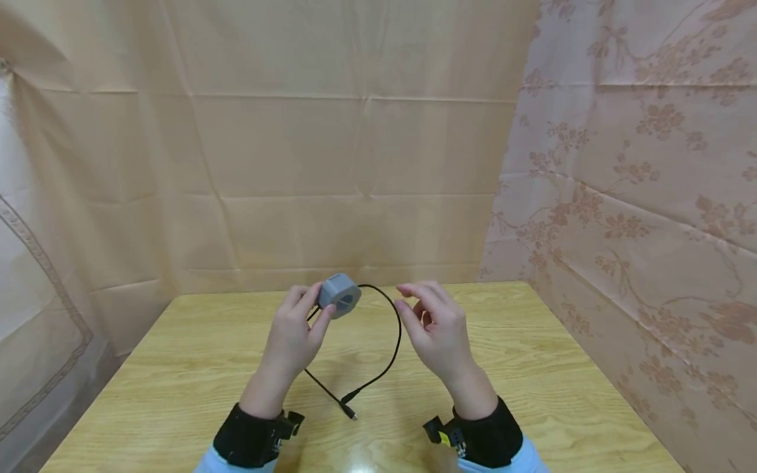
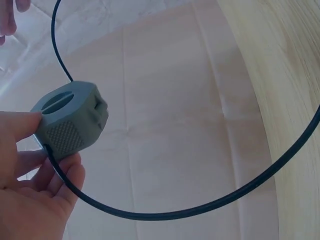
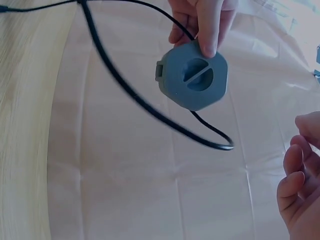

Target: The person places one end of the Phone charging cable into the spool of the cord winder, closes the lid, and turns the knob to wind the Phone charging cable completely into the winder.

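Observation:
My left hand (image 1: 294, 332) pinches a grey-blue cable winder (image 1: 340, 295) between thumb and fingers, above the far part of the table. The winder is a faceted case with a round recess crossed by a bar, seen in the right wrist view (image 3: 194, 75). A black cable (image 1: 399, 328) comes out of both sides of it and loops down, its connector ends (image 1: 349, 408) hanging near each other. To the right, my right hand (image 1: 437, 328) is raised beside the loop with fingers loosely bent, holding nothing. How much cable lies inside the case is hidden.
Below both hands stretches a light wood table (image 1: 177, 368). A beige cloth (image 1: 296, 164) hangs behind it, and a flowered cloth (image 1: 639, 230) hangs along the right side.

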Demonstrator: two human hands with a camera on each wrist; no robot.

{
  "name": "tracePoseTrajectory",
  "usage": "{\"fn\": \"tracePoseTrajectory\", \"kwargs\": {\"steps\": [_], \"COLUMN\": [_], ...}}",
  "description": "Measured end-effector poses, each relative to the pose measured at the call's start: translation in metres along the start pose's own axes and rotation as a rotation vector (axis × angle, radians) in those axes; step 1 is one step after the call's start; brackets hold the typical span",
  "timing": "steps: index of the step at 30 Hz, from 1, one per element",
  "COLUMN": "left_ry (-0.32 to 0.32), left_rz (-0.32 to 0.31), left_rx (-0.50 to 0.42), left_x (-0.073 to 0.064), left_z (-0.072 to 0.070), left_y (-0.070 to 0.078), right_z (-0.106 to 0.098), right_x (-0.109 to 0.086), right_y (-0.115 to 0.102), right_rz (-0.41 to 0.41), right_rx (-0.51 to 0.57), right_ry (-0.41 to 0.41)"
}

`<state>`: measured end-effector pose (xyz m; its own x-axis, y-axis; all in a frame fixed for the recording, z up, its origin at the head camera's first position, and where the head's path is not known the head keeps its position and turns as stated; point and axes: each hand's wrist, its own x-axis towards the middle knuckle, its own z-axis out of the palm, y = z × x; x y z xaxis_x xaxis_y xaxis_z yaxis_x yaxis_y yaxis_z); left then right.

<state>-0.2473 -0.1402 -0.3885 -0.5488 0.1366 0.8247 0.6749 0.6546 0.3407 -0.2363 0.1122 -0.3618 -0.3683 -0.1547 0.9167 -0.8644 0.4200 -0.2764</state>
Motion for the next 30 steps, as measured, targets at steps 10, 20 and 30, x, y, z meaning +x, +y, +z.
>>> {"fn": "tracePoseTrajectory", "kwargs": {"steps": [10,20,30], "left_ry": [-0.098,-0.255,-0.381], "left_rz": [-0.151,-0.299,-0.358], "left_rx": [-0.109,-0.206,-0.266], "left_x": [-0.002,-0.003,-0.003], "left_z": [-0.004,-0.006,-0.004], "left_y": [-0.003,-0.005,-0.001], "right_z": [-0.001,0.007,0.026], "right_x": [0.000,-0.007,-0.016], "right_y": [0.004,0.010,0.015], "right_rz": [-0.094,-0.170,-0.289], "right_rx": [-0.111,-0.250,-0.295], "right_ry": [-0.085,-0.321,-0.405]}}
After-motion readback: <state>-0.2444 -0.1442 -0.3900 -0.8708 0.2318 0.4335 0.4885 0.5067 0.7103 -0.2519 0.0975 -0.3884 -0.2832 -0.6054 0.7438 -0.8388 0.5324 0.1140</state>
